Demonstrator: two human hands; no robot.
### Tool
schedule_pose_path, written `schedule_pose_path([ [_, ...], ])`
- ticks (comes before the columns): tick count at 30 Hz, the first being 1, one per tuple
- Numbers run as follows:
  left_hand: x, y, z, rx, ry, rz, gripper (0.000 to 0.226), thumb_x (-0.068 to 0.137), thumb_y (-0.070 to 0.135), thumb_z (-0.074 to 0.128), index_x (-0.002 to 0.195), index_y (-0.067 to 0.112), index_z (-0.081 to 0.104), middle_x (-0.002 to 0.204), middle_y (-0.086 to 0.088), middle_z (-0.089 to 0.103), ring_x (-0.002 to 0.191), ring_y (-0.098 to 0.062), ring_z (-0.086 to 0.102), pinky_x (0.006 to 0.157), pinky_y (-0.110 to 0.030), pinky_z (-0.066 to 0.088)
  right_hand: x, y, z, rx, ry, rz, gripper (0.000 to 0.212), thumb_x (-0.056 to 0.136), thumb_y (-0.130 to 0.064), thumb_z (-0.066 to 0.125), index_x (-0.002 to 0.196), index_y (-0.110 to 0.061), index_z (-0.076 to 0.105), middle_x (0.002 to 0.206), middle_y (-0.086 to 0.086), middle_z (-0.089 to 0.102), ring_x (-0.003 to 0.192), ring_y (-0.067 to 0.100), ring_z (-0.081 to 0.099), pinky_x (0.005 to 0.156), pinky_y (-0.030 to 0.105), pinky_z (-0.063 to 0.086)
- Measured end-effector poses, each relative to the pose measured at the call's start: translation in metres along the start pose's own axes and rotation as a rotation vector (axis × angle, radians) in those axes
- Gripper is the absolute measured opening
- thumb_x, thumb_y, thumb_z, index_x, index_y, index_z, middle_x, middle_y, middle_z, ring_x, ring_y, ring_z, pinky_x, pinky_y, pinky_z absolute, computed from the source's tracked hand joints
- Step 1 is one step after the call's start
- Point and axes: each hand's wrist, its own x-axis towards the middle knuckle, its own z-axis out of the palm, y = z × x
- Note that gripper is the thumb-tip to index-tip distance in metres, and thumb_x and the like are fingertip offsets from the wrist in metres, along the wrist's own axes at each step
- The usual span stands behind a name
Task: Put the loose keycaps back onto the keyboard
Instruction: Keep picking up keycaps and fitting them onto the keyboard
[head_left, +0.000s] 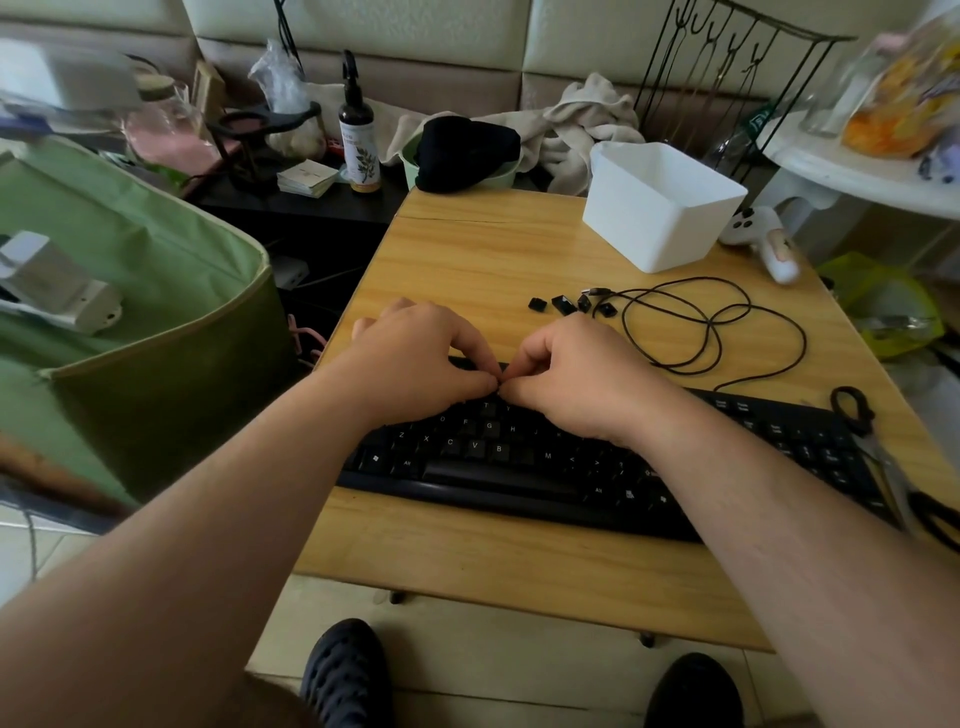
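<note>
Both grips pinched together over the upper rows of the black keyboard (519, 457).

My left hand (421, 364) and right hand (576, 379) meet fingertip to fingertip near the T and Y keys, fingers curled narrow; I cannot tell whether a keycap sits between them, since the fingers hide that spot. The keyboard lies across the near part of the wooden surface (467, 249). Four loose black keycaps (563, 304) sit in a short row on the surface beyond my right hand, well apart from the keyboard, just beside the plug end of a coiled black cable (717, 332). A white plastic bin (660, 205) stands farther back on the surface.
</note>
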Motion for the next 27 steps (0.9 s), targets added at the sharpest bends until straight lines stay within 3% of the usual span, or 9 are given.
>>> schedule_pose_path([
  [3,0.0,0.002,0.001,-0.033,0.007,-0.029,0.014,0.082,0.054,0.076,0.072,0.055,0.068,0.096,0.02,0.062,0.104,-0.015,0.05,0.103,-0.053,0.045,0.0,-0.002,0.001,-0.052,0.0,-0.016,0.012,0.082,-0.042,0.078,0.075,-0.033,0.075,0.074,-0.014,0.068,0.079,0.01,0.064,0.082,0.039,0.056],
  [6,0.001,0.004,0.004,-0.026,0.026,-0.041,0.012,0.081,0.052,0.077,0.073,0.054,0.068,0.096,0.019,0.061,0.103,-0.014,0.05,0.101,-0.05,0.045,-0.001,-0.007,0.003,-0.149,0.003,-0.031,0.011,0.084,-0.041,0.073,0.077,-0.033,0.073,0.082,-0.015,0.065,0.089,0.014,0.061,0.092,0.047,0.052],
  [8,0.003,0.004,0.006,-0.04,0.026,-0.037,0.01,0.081,0.049,0.078,0.076,0.052,0.07,0.092,0.019,0.061,0.091,-0.011,0.05,0.099,-0.051,0.047,-0.002,-0.008,0.004,-0.192,-0.001,-0.039,0.01,0.086,-0.04,0.072,0.078,-0.034,0.073,0.083,-0.016,0.064,0.091,0.016,0.06,0.095,0.049,0.05],
  [10,0.004,0.004,0.006,-0.091,-0.003,-0.028,0.012,0.081,0.046,0.079,0.079,0.052,0.07,0.089,0.02,0.062,0.087,-0.007,0.052,0.099,-0.054,0.049,-0.001,-0.007,0.001,-0.14,-0.007,-0.03,0.009,0.084,-0.039,0.073,0.077,-0.034,0.074,0.08,-0.015,0.066,0.089,0.014,0.062,0.091,0.047,0.053],
  [13,0.01,0.002,0.006,-0.158,-0.01,-0.007,0.012,0.081,0.045,0.077,0.087,0.052,0.07,0.095,0.027,0.068,0.105,-0.007,0.06,0.105,-0.056,0.045,0.002,-0.002,-0.003,0.025,0.018,-0.011,0.006,0.082,-0.033,0.077,0.076,-0.032,0.078,0.074,-0.011,0.072,0.078,0.01,0.067,0.078,0.039,0.059],
  [17,0.021,0.005,0.008,-0.217,0.054,-0.037,0.011,0.088,0.035,0.071,0.09,0.045,0.074,0.093,0.023,0.069,0.099,-0.006,0.063,0.1,-0.05,0.051,0.003,0.001,-0.001,0.1,0.067,-0.019,0.009,0.077,-0.032,0.083,0.073,-0.028,0.076,0.073,-0.01,0.071,0.073,0.01,0.066,0.073,0.039,0.06],
  [22,0.048,0.015,0.013,-0.124,0.102,-0.024,0.034,0.095,0.016,0.057,0.118,0.035,0.073,0.122,0.009,0.068,0.111,-0.013,0.06,0.081,-0.026,0.047,0.007,0.005,-0.001,0.112,0.103,-0.013,0.013,0.078,-0.03,0.082,0.073,-0.024,0.072,0.073,-0.009,0.068,0.072,0.011,0.064,0.066,0.034,0.055],
  [24,0.064,0.019,0.02,-0.089,0.085,0.0,0.048,0.095,0.012,0.053,0.135,0.037,0.064,0.14,0.002,0.06,0.128,-0.019,0.054,0.094,-0.03,0.045,0.01,0.016,-0.008,0.183,0.168,0.034,0.012,0.078,-0.027,0.081,0.072,-0.024,0.071,0.07,-0.009,0.067,0.068,0.009,0.063,0.061,0.029,0.05],
  [27,0.082,0.032,0.036,0.057,-0.037,0.059,0.063,0.097,0.019,0.046,0.155,0.041,0.038,0.162,0.0,0.037,0.146,-0.032,0.036,0.117,-0.049,0.036,0.011,0.038,-0.021,0.136,0.297,0.089,0.009,0.079,-0.028,0.077,0.073,-0.027,0.07,0.063,-0.013,0.064,0.062,0.007,0.059,0.056,0.024,0.042],
])
